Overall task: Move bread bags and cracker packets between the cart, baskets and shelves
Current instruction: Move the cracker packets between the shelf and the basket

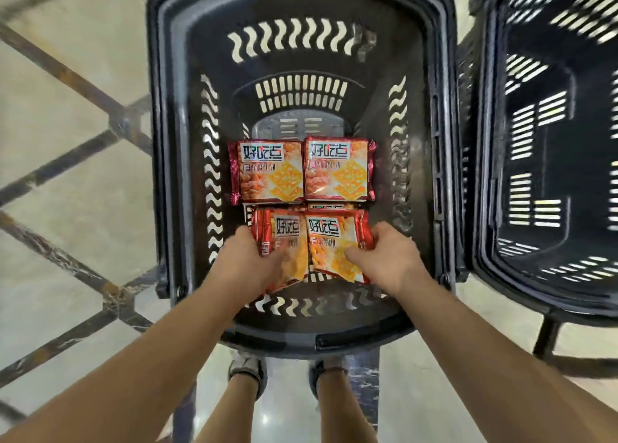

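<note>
A black plastic basket stands below me with red and orange cracker packets on its floor. Two packets lie flat side by side at the far end, the left one and the right one. Nearer to me, my left hand grips a tilted packet by its left edge. My right hand grips another packet by its right edge. Both held packets sit just above more packets, whose edges peek out underneath.
A second black slotted basket stands right beside the first one, on the right, with nothing visible in it. The floor is pale stone with dark diagonal lines. My feet show below the basket's near rim.
</note>
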A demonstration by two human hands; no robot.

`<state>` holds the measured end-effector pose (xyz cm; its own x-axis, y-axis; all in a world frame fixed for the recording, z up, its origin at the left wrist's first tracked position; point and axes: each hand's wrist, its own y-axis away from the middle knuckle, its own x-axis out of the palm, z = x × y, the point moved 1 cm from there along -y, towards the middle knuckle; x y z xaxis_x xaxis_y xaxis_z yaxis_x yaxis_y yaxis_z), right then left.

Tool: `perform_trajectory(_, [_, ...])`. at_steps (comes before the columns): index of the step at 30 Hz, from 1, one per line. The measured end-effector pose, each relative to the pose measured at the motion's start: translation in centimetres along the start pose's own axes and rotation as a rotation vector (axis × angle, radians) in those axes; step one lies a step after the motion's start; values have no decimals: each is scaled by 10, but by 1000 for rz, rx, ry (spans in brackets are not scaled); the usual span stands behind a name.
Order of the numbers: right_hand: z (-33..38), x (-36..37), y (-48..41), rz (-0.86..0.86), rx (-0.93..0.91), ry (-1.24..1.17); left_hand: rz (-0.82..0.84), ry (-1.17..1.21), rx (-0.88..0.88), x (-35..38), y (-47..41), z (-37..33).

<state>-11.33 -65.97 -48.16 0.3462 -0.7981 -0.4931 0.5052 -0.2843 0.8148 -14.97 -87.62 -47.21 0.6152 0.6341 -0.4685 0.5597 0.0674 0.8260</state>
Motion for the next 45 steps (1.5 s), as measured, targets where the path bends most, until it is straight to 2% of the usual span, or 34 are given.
perform_trajectory(8, [43,-117,153,-147,-179,-298,62,353,184,-122,155,-69])
perform_trajectory(16, [94,-269,366,-200,-458,-671,26,411,494,-263,364,-148])
perform_trajectory(22, [93,-338,485,-252,-589,-952,-20,546,694,-318,478,-182])
perform_trajectory(27, [84,-354,534,-310,-647,-1077,44,552,800,-323,514,-200])
perform_trajectory(34, [60,-341,591,-503,-626,-1162,176,457,883,-324,524,-228])
perform_trajectory(39, [32,-302,635,-704,-488,-1275,338,281,953,-312,532,-254])
perform_trajectory(45, [-14,-235,711,-1017,-269,-1427,646,130,1048,-255,554,-275])
